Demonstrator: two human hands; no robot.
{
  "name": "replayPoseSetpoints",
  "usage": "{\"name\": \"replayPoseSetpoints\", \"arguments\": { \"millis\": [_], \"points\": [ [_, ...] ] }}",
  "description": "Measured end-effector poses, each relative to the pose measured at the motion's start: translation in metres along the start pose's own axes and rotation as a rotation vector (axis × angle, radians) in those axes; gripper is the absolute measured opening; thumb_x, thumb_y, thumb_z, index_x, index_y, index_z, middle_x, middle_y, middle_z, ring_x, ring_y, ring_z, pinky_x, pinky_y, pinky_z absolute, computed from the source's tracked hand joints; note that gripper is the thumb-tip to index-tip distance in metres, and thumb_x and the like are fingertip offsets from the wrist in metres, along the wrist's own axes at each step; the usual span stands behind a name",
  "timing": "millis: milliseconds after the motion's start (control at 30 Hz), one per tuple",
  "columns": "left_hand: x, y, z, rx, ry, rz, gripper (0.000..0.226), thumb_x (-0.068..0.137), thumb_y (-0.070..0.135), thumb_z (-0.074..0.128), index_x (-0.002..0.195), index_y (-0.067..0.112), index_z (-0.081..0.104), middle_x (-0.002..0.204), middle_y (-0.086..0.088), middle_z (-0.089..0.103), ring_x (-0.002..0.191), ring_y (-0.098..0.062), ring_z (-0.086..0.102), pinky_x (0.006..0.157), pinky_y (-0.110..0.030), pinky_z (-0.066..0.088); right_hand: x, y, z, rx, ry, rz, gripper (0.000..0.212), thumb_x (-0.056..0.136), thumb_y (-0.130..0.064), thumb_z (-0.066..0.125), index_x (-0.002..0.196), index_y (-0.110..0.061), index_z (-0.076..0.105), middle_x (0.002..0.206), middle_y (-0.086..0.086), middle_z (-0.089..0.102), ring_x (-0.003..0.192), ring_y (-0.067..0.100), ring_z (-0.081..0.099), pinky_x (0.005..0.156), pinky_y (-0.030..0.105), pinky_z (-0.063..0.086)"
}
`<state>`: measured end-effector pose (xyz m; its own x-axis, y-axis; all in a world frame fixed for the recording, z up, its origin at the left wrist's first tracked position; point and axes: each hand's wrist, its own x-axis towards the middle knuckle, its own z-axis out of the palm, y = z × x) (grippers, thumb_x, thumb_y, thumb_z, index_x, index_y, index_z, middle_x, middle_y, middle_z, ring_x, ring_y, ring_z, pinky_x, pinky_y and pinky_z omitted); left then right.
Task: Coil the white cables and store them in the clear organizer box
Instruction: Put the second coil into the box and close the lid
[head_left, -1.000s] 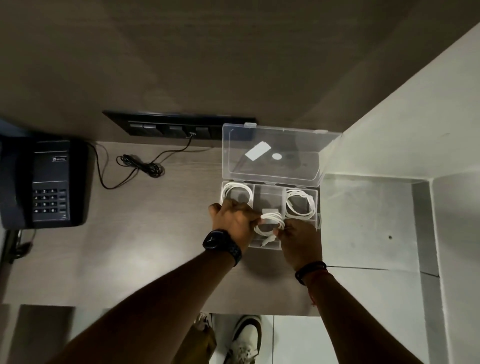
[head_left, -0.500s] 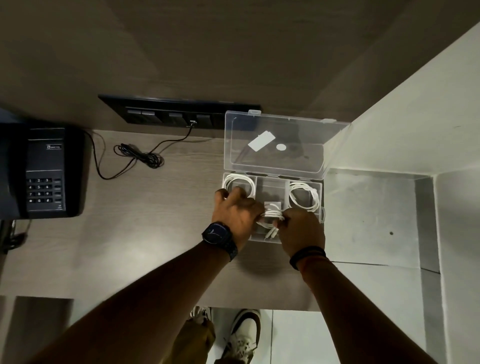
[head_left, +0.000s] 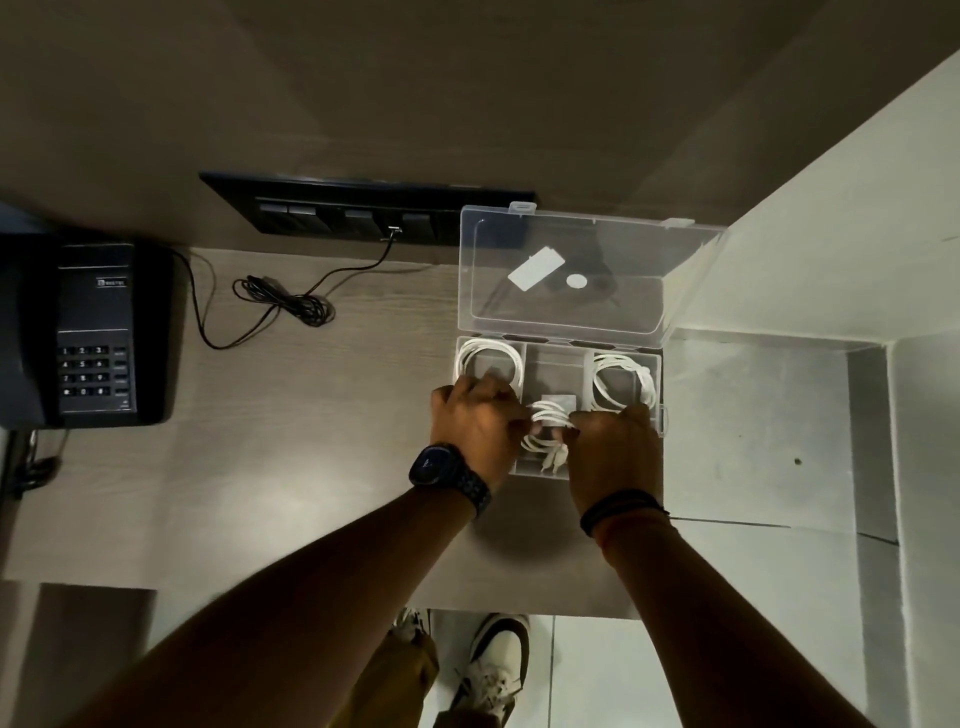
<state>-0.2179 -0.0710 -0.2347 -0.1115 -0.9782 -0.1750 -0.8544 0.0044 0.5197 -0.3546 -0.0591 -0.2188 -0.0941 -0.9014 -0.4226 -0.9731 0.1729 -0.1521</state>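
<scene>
Three coils: all showing in the one head view, details below.
Head view, box: clear organizer box (head_left: 662, 387) is sitting open on the desk (head_left: 311, 467), lid (head_left: 566, 317) standing up at the far side against the wall.
Left compartment: coiled white cable (head_left: 488, 356) is lying inside, near end hidden under the left hand.
Right compartment: second coiled cable (head_left: 621, 382) is lying inside, untouched.
Middle compartment: third coil (head_left: 548, 431) is sitting at the near end, loose plug ends pointing toward the person; small white block (head_left: 558, 402) is lying just behind it.
Left hand (head_left: 475, 421): is resting over the box's near-left corner, fingers curled onto the third coil's left side.
Right hand (head_left: 615, 447): is closing on the same coil from the right, fingers bent tight; exact pinch point hidden behind the knuckles.
Wrists: watch (head_left: 441, 467) on the left, dark bands (head_left: 618, 509) on the right.
Desk, left: black phone (head_left: 88, 332) and a bundled black cord (head_left: 291, 306) running to the wall socket panel (head_left: 363, 213), well apart from the box.
</scene>
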Motion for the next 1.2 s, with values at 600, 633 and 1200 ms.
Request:
{"name": "replayPoseSetpoints", "arguments": {
  "millis": [600,633,1200],
  "points": [
    [0.020,-0.005,-0.014,0.406,-0.094,0.709,0.016,0.067,0.013,0.078,0.080,0.022,0.073,0.090,0.000,0.065,0.082,-0.026,0.059,0.068,-0.041,0.047,0.000,0.006,-0.001,-0.028,-0.127,-0.113,0.026,0.094,-0.023,0.049,0.104,-0.007,0.067,0.125,0.016,0.047,0.112,0.034,0.051,0.091,0.041,0.047],
    [0.020,-0.004,-0.016,0.422,-0.092,0.725,0.015,0.067,0.013,0.077,0.078,0.021,0.073,0.090,-0.002,0.064,0.081,-0.027,0.059,0.068,-0.042,0.047,0.002,0.008,-0.003,-0.006,-0.193,-0.140,0.028,0.095,-0.024,0.048,0.106,-0.007,0.066,0.124,0.016,0.046,0.111,0.035,0.051,0.094,0.042,0.047],
    [-0.020,-0.005,-0.002,0.375,-0.047,0.552,0.035,0.073,0.038,0.073,0.104,0.023,0.069,0.103,-0.002,0.070,0.092,-0.027,0.064,0.080,-0.044,0.050,0.006,0.008,0.014,0.083,0.095,0.106,0.020,0.086,-0.023,0.063,0.099,-0.009,0.068,0.100,0.007,0.069,0.082,0.026,0.068,0.064,0.021,0.032]
  ]
}}
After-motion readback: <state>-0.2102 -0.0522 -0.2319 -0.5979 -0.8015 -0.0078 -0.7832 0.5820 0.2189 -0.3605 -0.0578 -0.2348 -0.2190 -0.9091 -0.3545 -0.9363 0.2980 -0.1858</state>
